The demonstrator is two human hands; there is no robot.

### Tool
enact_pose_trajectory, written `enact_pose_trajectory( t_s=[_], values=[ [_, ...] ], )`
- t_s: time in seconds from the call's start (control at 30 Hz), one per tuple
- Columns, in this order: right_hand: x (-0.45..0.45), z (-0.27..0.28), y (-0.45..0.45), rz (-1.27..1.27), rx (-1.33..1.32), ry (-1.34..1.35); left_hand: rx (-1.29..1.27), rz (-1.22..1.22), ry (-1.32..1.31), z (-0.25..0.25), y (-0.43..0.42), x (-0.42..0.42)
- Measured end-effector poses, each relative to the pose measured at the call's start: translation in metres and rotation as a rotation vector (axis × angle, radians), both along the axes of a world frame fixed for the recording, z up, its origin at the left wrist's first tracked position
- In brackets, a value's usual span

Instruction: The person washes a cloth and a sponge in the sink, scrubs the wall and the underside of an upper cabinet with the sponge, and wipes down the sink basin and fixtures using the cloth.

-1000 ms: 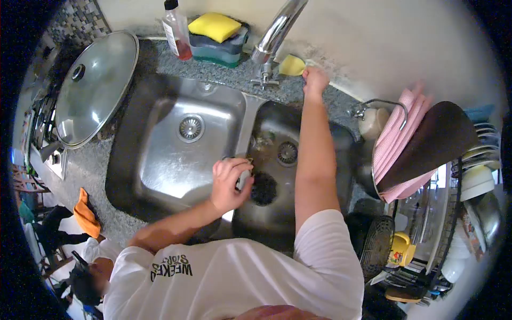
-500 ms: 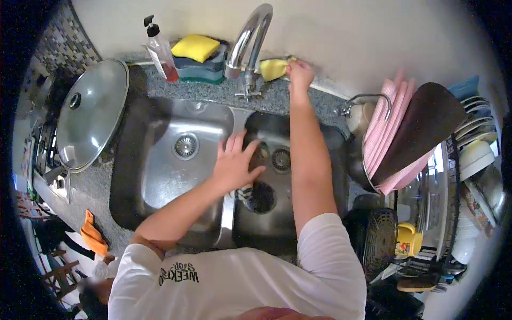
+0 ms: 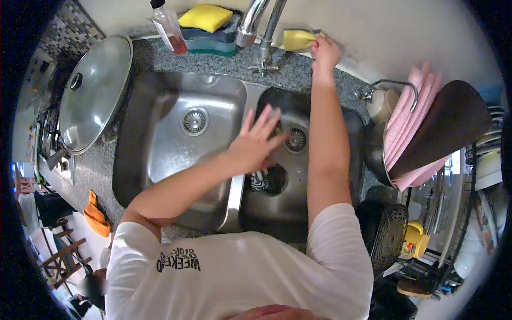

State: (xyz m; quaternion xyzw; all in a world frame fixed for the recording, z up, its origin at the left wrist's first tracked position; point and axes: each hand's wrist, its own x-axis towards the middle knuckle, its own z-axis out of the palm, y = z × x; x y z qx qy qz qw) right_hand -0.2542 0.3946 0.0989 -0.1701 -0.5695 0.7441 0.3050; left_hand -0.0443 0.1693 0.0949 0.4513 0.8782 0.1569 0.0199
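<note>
Spreading below the fingers [image 3: 261, 118], the table [image 3: 102, 176] is carrying a two-basin sink [image 3: 233, 205]. Over its right basin [image 3: 282, 213] the left hand [image 3: 249, 152] is hovering, splayed and seemingly gripping nothing. Beyond, the right hand [image 3: 325, 54] is pinching a yellow scrubbing pad [image 3: 297, 40], which is resting by the wall [image 3: 394, 32], just left of those fingers. The person is apparently working this pad now; the next move is likely calling for a steady pinch.

Bright glare on the steel sink [image 3: 166, 156], dark curved fisheye edges.
</note>
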Motion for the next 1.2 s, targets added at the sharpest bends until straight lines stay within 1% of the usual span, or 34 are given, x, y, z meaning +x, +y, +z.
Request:
enact_pose_trajectory(
  t_s=[0.1, 0.13, 0.17, 0.23, 0.27, 0.33, 0.37, 0.43, 0.47, 0.57, 0.67, 0.73, 0.8, 0.9, 0.93, 1.0, 1.07, 1.1, 1.13, 1.2],
  values=[
    [-0.011, -0.011, -0.018, -0.255, 0.218, 0.063, 0.089, 0.214, 0.125, -0.011, 0.023, -0.049],
    [-0.017, -0.011, -0.031, -0.379, 0.152, 0.038, 0.090, 0.205, 0.145, -0.019, 0.028, -0.063],
    [-0.018, -0.011, -0.038, -0.314, 0.038, 0.073, 0.089, 0.196, 0.163, -0.029, 0.032, -0.076],
    [-0.018, 0.000, -0.046, -0.309, 0.025, 0.073, 0.076, 0.188, 0.172, -0.032, 0.038, -0.097],
    [-0.014, 0.001, -0.046, -0.384, 0.207, 0.065, 0.065, 0.189, 0.154, -0.036, 0.040, -0.104],
    [0.005, 0.027, -0.049, -0.536, 0.577, 0.045, 0.042, 0.194, 0.151, -0.036, 0.045, -0.107],
    [0.002, 0.024, -0.039, -0.503, 0.728, 0.113, 0.048, 0.187, 0.152, -0.032, 0.046, -0.111],
    [0.003, 0.001, -0.012, -0.412, 1.021, 0.222, 0.046, 0.177, 0.130, -0.034, 0.043, -0.109],
    [0.006, -0.006, 0.009, -0.372, 1.136, 0.184, 0.065, 0.172, 0.133, -0.036, 0.042, -0.110],
    [0.025, -0.017, 0.051, -0.517, 1.092, 0.106, 0.085, 0.175, 0.163, -0.039, 0.042, -0.110],
    [0.015, -0.027, 0.043, -0.644, 0.692, 0.018, 0.061, 0.177, 0.151, -0.037, 0.042, -0.109],
    [-0.009, -0.038, 0.012, -0.650, 0.858, 0.111, 0.044, 0.182, 0.129, -0.033, 0.043, -0.109],
    [0.002, -0.022, -0.018, -0.523, 1.462, 0.246, 0.031, 0.179, 0.127, -0.034, 0.043, -0.108],
    [-0.002, -0.008, 0.015, -0.116, 1.887, 0.407, 0.028, 0.182, 0.139, -0.035, 0.045, -0.108],
    [0.000, -0.005, 0.034, -0.143, 1.978, 0.492, 0.021, 0.183, 0.131, -0.033, 0.044, -0.106],
    [0.018, -0.012, 0.076, -0.228, 2.003, 0.319, 0.040, 0.166, 0.153, -0.037, 0.042, -0.110],
    [0.038, -0.030, 0.108, -0.412, 1.956, 0.080, 0.070, 0.160, 0.192, -0.041, 0.042, -0.113],
    [0.044, -0.032, 0.104, -0.427, 1.885, 0.017, 0.078, 0.157, 0.199, -0.044, 0.043, -0.112],
    [0.046, -0.029, 0.098, -0.442, 1.813, -0.045, 0.153, 0.138, 0.254, -0.045, 0.042, -0.111],
    [0.035, -0.035, 0.085, -0.407, 1.748, 0.029, 0.232, -0.005, 0.234, -0.053, 0.041, -0.112]
  ],
)
